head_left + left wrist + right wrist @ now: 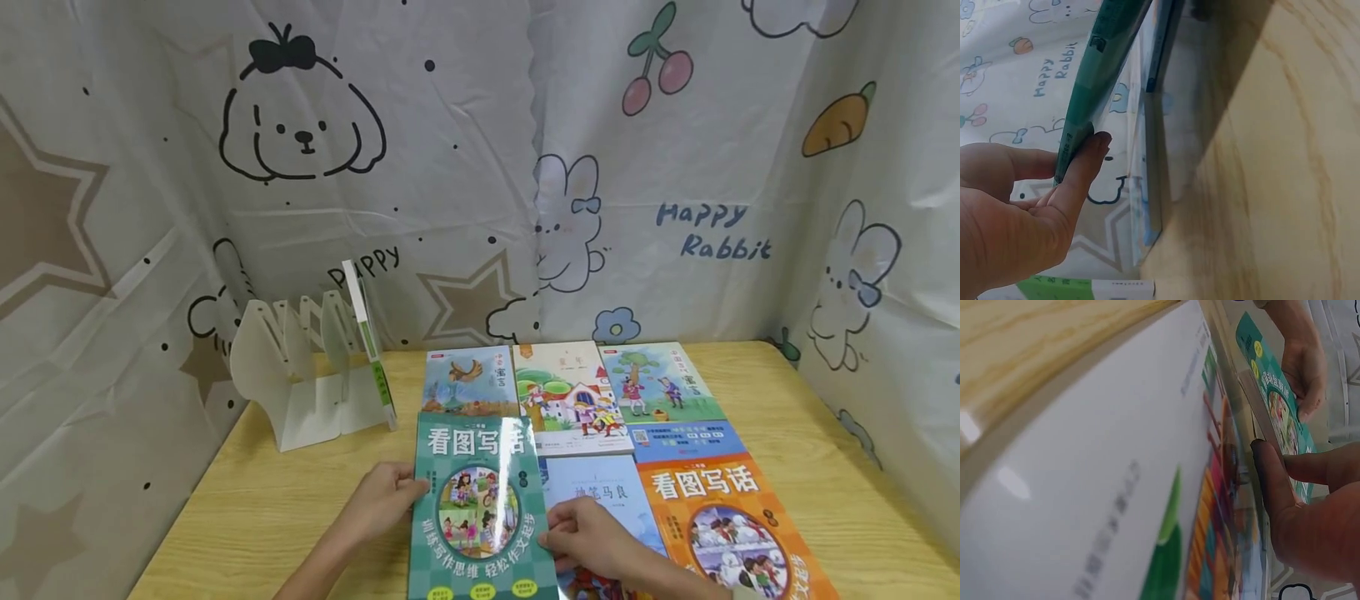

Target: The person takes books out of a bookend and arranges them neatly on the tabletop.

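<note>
A green picture-writing book (480, 467) is raised over the table between my two hands, its round picture facing up. My left hand (378, 500) pinches its left edge between thumb and fingers; in the left wrist view the book (1094, 81) stands clear of the wood. On the opposite edge my right hand (588, 537) grips with the thumb on the cover and fingers underneath, as the right wrist view shows. Beneath that hand lies a blue book (600, 483), partly covered by the hand and the green book.
At the back lie a bird-cover book (465, 379), a white book with a castle (573, 392) and a green-and-blue book (660, 383). An orange book (712, 517) lies at right. A cream book rack (300, 400) holds one upright book (371, 358). Patterned curtains surround the table.
</note>
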The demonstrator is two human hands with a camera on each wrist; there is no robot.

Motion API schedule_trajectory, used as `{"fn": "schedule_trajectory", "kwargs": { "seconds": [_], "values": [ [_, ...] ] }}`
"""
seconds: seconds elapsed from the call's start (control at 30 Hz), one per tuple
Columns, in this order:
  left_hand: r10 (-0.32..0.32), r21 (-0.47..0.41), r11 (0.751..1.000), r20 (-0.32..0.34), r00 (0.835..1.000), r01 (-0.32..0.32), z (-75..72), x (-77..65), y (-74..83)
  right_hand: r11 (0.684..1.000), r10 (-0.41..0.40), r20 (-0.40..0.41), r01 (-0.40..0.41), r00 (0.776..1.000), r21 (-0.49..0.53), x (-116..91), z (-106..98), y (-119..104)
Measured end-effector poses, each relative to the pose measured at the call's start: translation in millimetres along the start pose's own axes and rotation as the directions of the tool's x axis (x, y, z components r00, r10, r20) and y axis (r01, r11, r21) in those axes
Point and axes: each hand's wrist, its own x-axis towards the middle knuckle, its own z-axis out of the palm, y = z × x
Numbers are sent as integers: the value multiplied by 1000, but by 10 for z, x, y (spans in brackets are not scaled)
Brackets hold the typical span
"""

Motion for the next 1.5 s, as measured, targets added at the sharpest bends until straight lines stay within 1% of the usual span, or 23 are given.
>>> {"fn": "schedule_trajectory", "kwargs": {
  "seconds": [0.1,0.2,0.4,0.6,0.77,0.93,1.13,1.27,1.37,1.5],
  "values": [
    [5,15,1000,-2,1000,-5,13,7,-25,1000,4,-3,-4,1000,-19,11,23,18],
    [-8,26,1000,-11,1000,8,23,16,-48,999,10,-20,-11,1000,-43,22,44,20],
    [-60,24,998,-19,998,61,26,44,-126,994,7,-25,-9,1000,-108,41,50,-14],
    [-74,64,995,-29,997,76,20,64,-209,993,25,-40,-29,999,-117,63,74,-52],
    [-105,59,993,-18,994,106,20,68,-250,991,35,-53,-41,998,-124,67,80,-52],
    [-101,46,994,-25,995,102,11,54,-255,983,44,-74,-56,996,-175,89,92,-71],
    [-123,37,992,-16,992,123,13,54,-285,971,66,-80,-82,995,-224,128,111,-102],
    [-123,52,991,-7,992,123,1,64,-306,973,86,-71,-99,994,-207,141,112,-116],
    [-108,76,991,8,994,107,-17,74,-312,975,99,-59,-108,993,-192,144,105,-127],
    [-115,127,986,29,993,110,-44,75,-315,970,123,-34,-127,992,-207,150,99,-136]
  ]
}}
